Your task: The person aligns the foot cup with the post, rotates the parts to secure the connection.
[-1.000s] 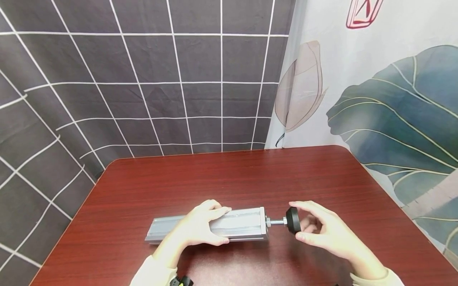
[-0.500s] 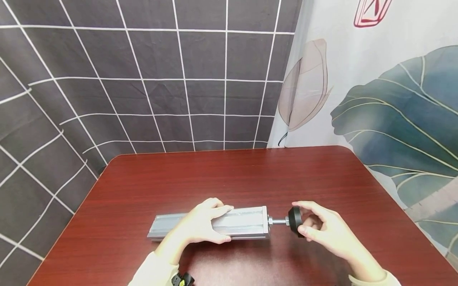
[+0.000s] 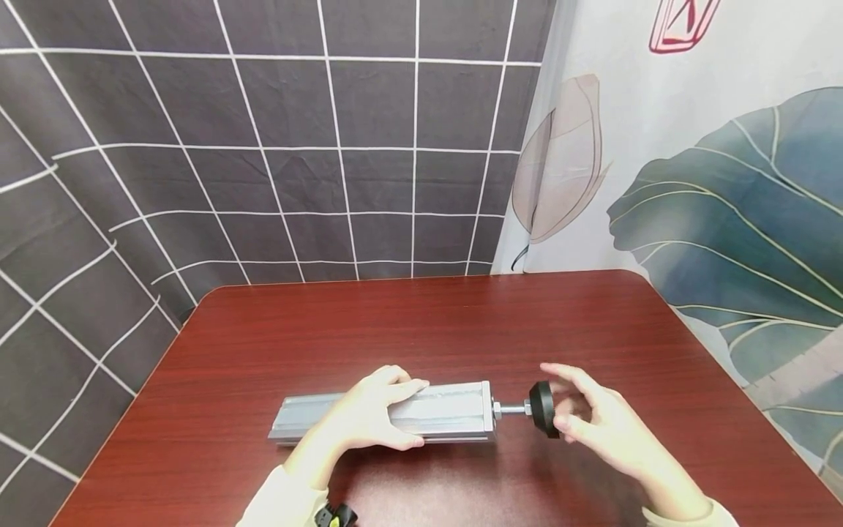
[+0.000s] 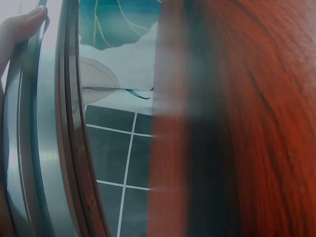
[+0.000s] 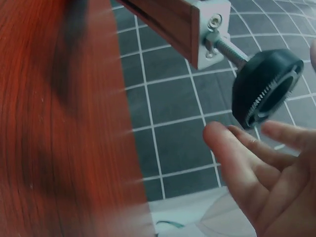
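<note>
A silver aluminium extrusion (image 3: 454,410) lies sideways, held above the table in the head view. My left hand (image 3: 369,413) grips it from above, thumb on the near side and fingers over the far side. From its right end plate (image 5: 212,32) sticks a threaded rod (image 3: 512,409) with nuts, ending in a black levelling foot (image 3: 543,410). Beside that foot is my right hand (image 3: 602,421), its fingers parted and loosely bent around the foot's outer side. The right wrist view shows the fingertips (image 5: 216,132) just off the foot's hollow, ribbed underside (image 5: 271,98).
The reddish-brown wooden table (image 3: 421,329) spreads out beneath the hands. Behind it hangs a dark grey curtain (image 3: 369,176) with white grid lines, and to the right a white one (image 3: 573,256) printed with leaves. A small black device (image 3: 336,515) sits at the left wrist.
The right fingers took hold of the black foot half a second ago, then opened away from it. The left hand keeps its grip, and the view has shifted slightly.
</note>
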A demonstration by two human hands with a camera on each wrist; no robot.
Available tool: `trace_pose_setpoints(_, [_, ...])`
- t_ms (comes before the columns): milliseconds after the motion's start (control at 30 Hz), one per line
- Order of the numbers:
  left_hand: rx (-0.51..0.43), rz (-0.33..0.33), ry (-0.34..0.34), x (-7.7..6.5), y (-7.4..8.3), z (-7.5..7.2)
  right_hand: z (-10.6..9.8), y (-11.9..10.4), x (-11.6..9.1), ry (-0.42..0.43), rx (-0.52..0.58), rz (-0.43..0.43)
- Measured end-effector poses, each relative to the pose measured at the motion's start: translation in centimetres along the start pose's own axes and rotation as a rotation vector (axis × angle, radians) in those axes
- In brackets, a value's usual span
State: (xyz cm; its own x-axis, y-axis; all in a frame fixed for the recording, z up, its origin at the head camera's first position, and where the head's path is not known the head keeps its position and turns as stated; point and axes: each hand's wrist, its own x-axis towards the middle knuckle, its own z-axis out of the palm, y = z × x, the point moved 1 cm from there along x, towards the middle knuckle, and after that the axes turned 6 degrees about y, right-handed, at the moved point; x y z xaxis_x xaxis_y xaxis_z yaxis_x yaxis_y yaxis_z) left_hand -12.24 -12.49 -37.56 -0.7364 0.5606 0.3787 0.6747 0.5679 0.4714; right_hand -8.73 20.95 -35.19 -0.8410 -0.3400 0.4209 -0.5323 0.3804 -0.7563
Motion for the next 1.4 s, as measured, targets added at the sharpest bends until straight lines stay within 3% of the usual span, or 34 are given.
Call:
trace_pose_setpoints(100, [-0.004,-0.010,-0.004,0.0,0.1,-0.1,-0.3,0.4,-0.2,-0.056,-0.001,-0.080])
trace_pose_setpoints(233, [0.001,-0.009,-0.003,0.1,0.1,-0.1,-0.3,1.0,-0.4,-0.093,0.009,-0.271])
trace_pose_setpoints(333, [0.006,0.001,0.002,0.2,0.2,-0.2,0.0,1.2,-0.4,-0.086,0.027,-0.320])
trace_pose_setpoints(733, [0.007,0.017,-0.005,0.2,0.3,-0.1,-0.1,0.7,-0.6,-0.068,0.038,-0.124])
trace_pose_setpoints(900, [0.010,0.014,-0.001,0.2,0.3,0.0,-0.1,0.2,-0.6,-0.033,-0.039,-0.020])
trace_pose_setpoints(1000, [0.007,0.017,0.004,0.1,0.3,0.0,0.0,0.0,-0.5,-0.006,-0.066,-0.012])
trace_pose_setpoints(1400, [0.014,0.007,-0.008,0.3,0.2,0.2,0.4,0.3,-0.3,0.006,0.023,0.077])
